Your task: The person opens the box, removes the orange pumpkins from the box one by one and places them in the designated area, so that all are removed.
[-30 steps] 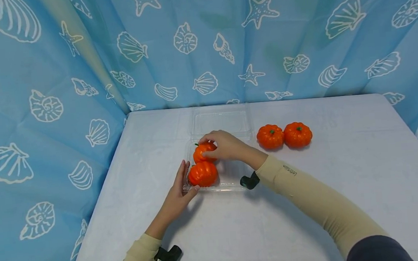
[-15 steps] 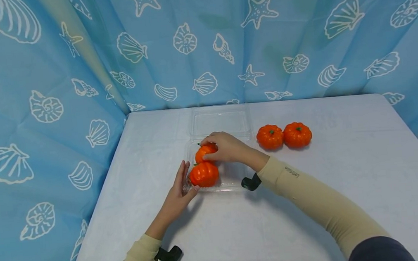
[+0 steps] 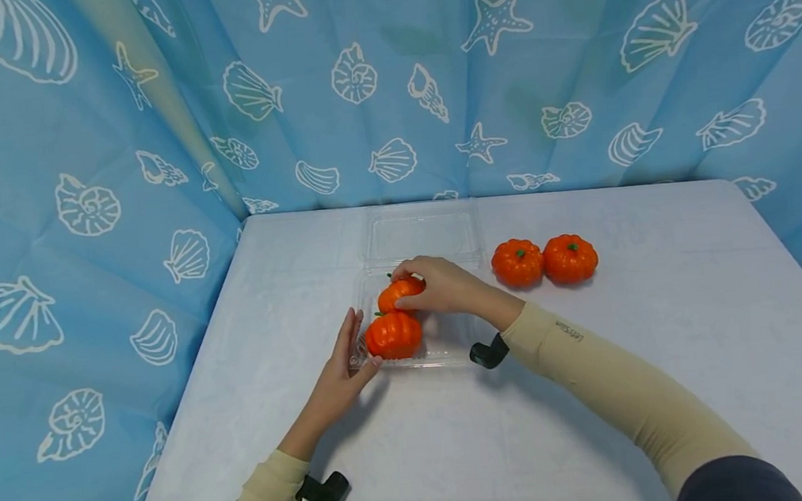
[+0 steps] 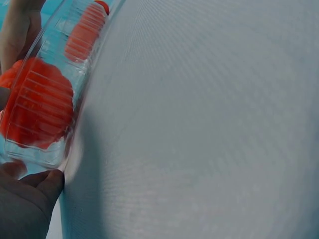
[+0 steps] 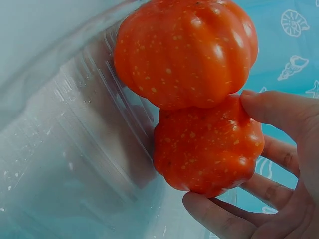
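Note:
A clear plastic clamshell container (image 3: 452, 341) lies with its lid (image 3: 421, 237) folded back on the table. My left hand (image 3: 337, 379) holds its front left corner, fingers along the left side and thumb at the front rim. Inside sits an orange pumpkin (image 3: 394, 335), seen through the wall in the left wrist view. Behind it, my right hand (image 3: 441, 285) grips a second, smaller-looking pumpkin (image 3: 401, 294) between thumb and fingers. In the right wrist view that held pumpkin (image 5: 209, 149) is right against the other pumpkin (image 5: 187, 52).
Two more orange pumpkins (image 3: 518, 262) with green stems stand side by side right of the container. White cloth covers the table (image 3: 663, 299). A blue curtain (image 3: 429, 81) with shell prints hangs behind and at the left.
My right hand and its pumpkin have shifted slightly right and toward me. The front pumpkin has moved slightly right too. My left hand has stayed put.

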{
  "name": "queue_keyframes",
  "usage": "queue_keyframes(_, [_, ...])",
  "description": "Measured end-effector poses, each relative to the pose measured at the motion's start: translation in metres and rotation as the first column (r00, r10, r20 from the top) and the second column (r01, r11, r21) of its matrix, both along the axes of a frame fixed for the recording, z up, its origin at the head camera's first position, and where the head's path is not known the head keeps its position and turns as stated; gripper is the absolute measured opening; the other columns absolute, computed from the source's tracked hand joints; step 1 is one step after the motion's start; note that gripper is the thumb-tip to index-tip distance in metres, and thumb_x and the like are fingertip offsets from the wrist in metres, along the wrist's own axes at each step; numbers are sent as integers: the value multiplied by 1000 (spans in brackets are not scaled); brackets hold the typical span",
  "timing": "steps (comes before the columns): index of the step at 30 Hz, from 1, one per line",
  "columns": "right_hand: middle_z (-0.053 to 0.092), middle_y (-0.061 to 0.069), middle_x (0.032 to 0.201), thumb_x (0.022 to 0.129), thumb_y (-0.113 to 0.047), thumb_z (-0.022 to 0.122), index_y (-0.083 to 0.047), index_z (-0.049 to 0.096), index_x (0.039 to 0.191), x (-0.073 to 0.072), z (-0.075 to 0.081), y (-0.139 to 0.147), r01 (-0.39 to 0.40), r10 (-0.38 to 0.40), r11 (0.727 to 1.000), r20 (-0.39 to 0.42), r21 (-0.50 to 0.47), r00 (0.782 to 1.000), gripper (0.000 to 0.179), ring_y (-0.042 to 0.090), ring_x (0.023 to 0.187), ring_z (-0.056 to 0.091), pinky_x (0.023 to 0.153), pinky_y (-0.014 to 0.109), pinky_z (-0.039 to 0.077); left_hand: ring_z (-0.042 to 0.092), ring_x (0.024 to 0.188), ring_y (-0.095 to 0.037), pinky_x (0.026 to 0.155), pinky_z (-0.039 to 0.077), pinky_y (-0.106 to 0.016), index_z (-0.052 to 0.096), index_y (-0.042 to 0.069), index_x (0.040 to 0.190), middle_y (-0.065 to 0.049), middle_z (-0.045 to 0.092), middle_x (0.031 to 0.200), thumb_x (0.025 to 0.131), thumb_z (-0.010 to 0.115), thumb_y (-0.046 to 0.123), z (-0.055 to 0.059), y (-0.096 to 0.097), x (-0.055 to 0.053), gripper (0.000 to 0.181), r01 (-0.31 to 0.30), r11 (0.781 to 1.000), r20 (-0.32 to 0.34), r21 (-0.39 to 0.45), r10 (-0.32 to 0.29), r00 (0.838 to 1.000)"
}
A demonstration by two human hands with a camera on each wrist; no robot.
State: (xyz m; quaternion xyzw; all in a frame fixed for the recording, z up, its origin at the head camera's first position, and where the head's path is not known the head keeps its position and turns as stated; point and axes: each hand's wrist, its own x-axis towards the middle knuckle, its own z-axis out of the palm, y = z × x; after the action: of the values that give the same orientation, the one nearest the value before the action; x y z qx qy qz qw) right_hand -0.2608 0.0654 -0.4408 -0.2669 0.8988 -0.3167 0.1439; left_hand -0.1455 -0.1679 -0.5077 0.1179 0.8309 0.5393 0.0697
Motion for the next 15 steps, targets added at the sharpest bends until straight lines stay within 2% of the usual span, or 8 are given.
queue_keyframes(4, [62, 10, 137, 93, -31, 75, -12, 65, 133, 0, -1, 5, -2, 2, 1000, 8, 3, 1000, 46, 29, 127, 55, 109, 46, 46, 21, 154, -26, 115, 34, -53, 6, 13, 165, -3, 20, 169, 99, 66, 25, -1, 0, -1, 90, 1, 1000, -6, 2, -1, 1000])
queue_keyframes(10, [60, 12, 135, 92, -31, 75, -13, 66, 130, 2, 0, 14, 17, -18, 1000, 22, 22, 1000, 44, 29, 121, 57, 106, 45, 50, 20, 154, -24, 119, 27, -54, 6, 15, 165, -2, 19, 169, 99, 66, 24, -1, 0, 0, 89, 1, 1000, -7, -7, -1, 1000])
queue_keyframes(15, [59, 10, 132, 90, -32, 76, -15, 65, 128, 4, 1, 26, 35, -37, 999, 27, 40, 999, 43, 27, 117, 57, 103, 44, 52, 21, 154, -25, 117, 31, -53, 6, 15, 165, -1, 19, 169, 99, 66, 21, -2, 0, 0, 89, -3, 1000, -10, -8, 3, 1000])
